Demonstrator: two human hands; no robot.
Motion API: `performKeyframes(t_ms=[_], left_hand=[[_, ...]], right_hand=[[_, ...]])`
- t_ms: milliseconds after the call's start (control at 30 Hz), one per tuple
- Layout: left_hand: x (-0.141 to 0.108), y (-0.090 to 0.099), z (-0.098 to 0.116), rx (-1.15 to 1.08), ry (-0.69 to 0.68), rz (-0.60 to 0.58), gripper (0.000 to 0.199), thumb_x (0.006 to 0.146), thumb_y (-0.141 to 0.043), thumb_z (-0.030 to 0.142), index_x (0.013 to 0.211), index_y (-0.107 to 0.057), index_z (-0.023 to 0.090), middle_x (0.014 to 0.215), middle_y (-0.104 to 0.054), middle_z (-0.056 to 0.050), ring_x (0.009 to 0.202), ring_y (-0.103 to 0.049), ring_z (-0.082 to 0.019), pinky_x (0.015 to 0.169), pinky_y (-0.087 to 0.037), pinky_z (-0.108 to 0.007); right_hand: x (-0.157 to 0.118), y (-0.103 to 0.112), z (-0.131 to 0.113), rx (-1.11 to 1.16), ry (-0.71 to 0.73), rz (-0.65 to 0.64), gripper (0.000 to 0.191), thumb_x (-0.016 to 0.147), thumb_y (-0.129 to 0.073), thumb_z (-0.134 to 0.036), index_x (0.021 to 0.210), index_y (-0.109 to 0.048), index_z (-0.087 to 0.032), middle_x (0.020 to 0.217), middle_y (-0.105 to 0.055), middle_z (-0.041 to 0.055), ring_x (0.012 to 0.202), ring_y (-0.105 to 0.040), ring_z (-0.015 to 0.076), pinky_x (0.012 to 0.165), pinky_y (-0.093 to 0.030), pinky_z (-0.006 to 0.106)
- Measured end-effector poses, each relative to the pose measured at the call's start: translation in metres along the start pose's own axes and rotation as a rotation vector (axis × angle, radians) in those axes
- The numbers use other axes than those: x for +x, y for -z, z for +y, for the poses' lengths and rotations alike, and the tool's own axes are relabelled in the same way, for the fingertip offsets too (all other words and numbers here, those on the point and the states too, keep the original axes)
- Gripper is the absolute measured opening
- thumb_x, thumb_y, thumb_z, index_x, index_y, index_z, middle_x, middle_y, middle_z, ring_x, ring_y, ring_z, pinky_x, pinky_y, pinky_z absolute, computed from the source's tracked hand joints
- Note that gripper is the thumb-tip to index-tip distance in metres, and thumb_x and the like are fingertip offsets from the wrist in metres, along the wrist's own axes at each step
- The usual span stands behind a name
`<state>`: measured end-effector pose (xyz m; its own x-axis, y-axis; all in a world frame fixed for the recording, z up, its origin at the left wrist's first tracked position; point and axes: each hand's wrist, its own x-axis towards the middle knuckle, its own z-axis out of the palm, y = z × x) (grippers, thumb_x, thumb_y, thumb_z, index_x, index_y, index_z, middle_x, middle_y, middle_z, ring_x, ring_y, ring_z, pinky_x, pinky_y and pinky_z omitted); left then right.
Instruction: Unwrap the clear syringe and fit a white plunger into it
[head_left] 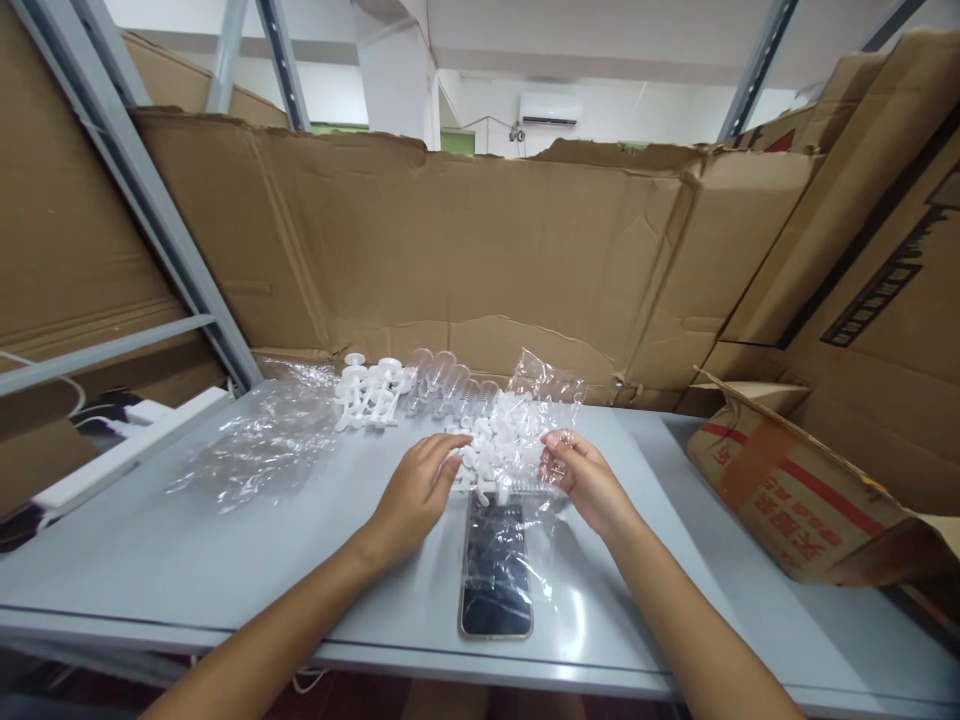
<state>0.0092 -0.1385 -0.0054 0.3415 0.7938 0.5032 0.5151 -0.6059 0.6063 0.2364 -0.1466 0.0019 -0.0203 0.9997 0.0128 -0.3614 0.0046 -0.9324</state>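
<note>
My left hand rests on the grey table, its fingers spread and touching a heap of small white plastic parts. These parts lie in a clear plastic bag. My right hand pinches the bag's edge on the right side. A black phone lies flat between my wrists, partly covered by the bag. Behind the heap stand a group of white plunger-like parts and a row of clear tubes.
An empty crumpled clear bag lies at the left. Cardboard sheets wall in the back and right. A cardboard box with red print sits at the right. A grey metal shelf post and a white power strip stand left.
</note>
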Motion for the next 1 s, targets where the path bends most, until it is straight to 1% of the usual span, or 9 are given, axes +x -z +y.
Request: performKeyframes(t_ms=[133,267,433,567,633,733,867,933,1000], left_hand=[[0.016,0.008,0.009,-0.374,0.139,0.111,0.037,0.088,-0.038,0.044,0.111,-0.054,0.021,0.107,-0.059,-0.007,0.101,-0.053,-0.021,0.089,-0.038,-0.033],[0.038,0.011,0.022,-0.588,0.184,0.115,0.045,0.083,-0.039,0.054,0.104,-0.055,0.017,0.094,-0.061,-0.007,0.085,-0.057,-0.018,0.077,-0.042,-0.03],[0.06,0.004,0.032,-0.643,0.182,0.114,0.031,0.082,-0.047,0.048,0.08,-0.051,0.017,0.067,-0.054,0.001,0.062,-0.052,-0.012,0.06,-0.041,-0.024],[0.065,-0.005,0.027,-0.679,0.211,0.131,0.027,0.082,-0.048,0.043,0.072,-0.047,0.018,0.059,-0.05,0.003,0.052,-0.05,-0.01,0.053,-0.04,-0.022],[0.062,-0.009,0.023,-0.681,0.238,0.102,0.028,0.082,-0.048,0.043,0.072,-0.047,0.017,0.056,-0.049,0.004,0.047,-0.049,-0.009,0.047,-0.036,-0.021],[0.055,-0.013,0.018,-0.694,0.28,0.04,0.028,0.083,-0.047,0.044,0.074,-0.048,0.017,0.053,-0.049,0.005,0.042,-0.047,-0.008,0.043,-0.032,-0.02],[0.045,-0.019,0.015,-0.68,0.273,-0.046,0.028,0.083,-0.046,0.044,0.076,-0.05,0.017,0.052,-0.051,0.005,0.042,-0.048,-0.008,0.045,-0.035,-0.02],[0.042,-0.021,0.014,-0.659,0.255,-0.064,0.029,0.084,-0.044,0.044,0.078,-0.051,0.017,0.053,-0.052,0.004,0.044,-0.049,-0.009,0.047,-0.036,-0.021],[0.04,-0.023,0.013,-0.63,0.235,-0.041,0.03,0.085,-0.042,0.043,0.078,-0.053,0.016,0.053,-0.052,0.003,0.046,-0.049,-0.009,0.048,-0.037,-0.021]], right_hand=[[-0.003,-0.007,0.006,0.009,0.015,0.004,0.021,0.066,-0.07,-0.038,0.074,-0.061,-0.02,0.064,-0.055,-0.0027,0.058,-0.053,0.0112,0.059,-0.045,0.024],[-0.006,-0.012,0.008,-0.044,0.014,-0.058,0.022,0.065,-0.071,-0.039,0.071,-0.061,-0.02,0.061,-0.054,-0.0032,0.053,-0.05,0.0105,0.054,-0.044,0.024],[-0.011,-0.013,0.005,-0.18,0.047,-0.172,0.021,0.064,-0.072,-0.037,0.071,-0.062,-0.02,0.062,-0.054,-0.0034,0.049,-0.049,0.0096,0.048,-0.042,0.023],[-0.012,-0.009,0.0,-0.279,0.04,-0.24,0.025,0.069,-0.068,-0.041,0.084,-0.063,-0.021,0.062,-0.057,-0.003,0.048,-0.052,0.0111,0.051,-0.042,0.025],[-0.01,-0.007,-0.003,-0.285,0.088,-0.188,0.03,0.073,-0.061,-0.047,0.088,-0.063,-0.021,0.063,-0.059,-0.0019,0.047,-0.052,0.0106,0.051,-0.04,0.024],[-0.005,-0.004,-0.004,-0.248,0.206,-0.05,0.034,0.075,-0.055,-0.053,0.082,-0.063,-0.02,0.06,-0.057,-0.0019,0.046,-0.048,0.0098,0.046,-0.035,0.022],[-0.001,-0.003,-0.002,-0.235,0.303,0.131,0.024,0.075,-0.06,-0.045,0.072,-0.059,-0.021,0.055,-0.051,-0.0044,0.044,-0.043,0.0084,0.044,-0.031,0.022],[-0.001,-0.003,-0.001,-0.225,0.313,0.178,0.021,0.074,-0.062,-0.04,0.068,-0.056,-0.021,0.056,-0.051,-0.0048,0.044,-0.041,0.008,0.044,-0.031,0.022],[0.0,-0.003,0.0,-0.219,0.324,0.203,0.02,0.074,-0.063,-0.037,0.066,-0.054,-0.021,0.056,-0.051,-0.0049,0.045,-0.041,0.0078,0.044,-0.031,0.021]])
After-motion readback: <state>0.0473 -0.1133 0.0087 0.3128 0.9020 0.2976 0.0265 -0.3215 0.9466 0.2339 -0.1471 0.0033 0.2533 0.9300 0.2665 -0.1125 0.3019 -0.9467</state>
